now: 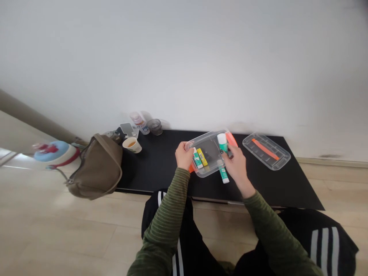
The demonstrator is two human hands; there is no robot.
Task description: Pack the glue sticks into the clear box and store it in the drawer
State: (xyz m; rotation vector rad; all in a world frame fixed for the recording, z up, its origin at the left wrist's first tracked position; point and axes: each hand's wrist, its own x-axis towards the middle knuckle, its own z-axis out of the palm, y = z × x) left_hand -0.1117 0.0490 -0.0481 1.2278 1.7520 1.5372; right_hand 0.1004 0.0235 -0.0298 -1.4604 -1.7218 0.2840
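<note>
Left hand (pixel 184 155): it pinches one end of the clear box (pixel 207 169), probably to keep it steady with the inside facing the person.
Right hand (pixel 237 163): it pinches a green glue stick (pixel 222 140) over the box's other end; the fingers come from the side, so its white part is uncovered.
Inside the box: just right of the left hand, a second glue stick (pixel 197 158) and a yellow block (pixel 202 157) lie side by side, perhaps because that end is lower.
Third glue stick (pixel 224 175): just below the right hand, at the box's near edge; whether the box partly covers it, I cannot tell.
Lid (pixel 260 154): right of the right hand, flat on the black table (pixel 161 168), seemingly put aside so the box stays uncovered.
Paper cup (pixel 132 145) and glass (pixel 155 127): well left of the left hand, maybe to be safe from the elbows.
Bag (pixel 99 168): farther left, at the table's end, which leaves the middle for the hands.
</note>
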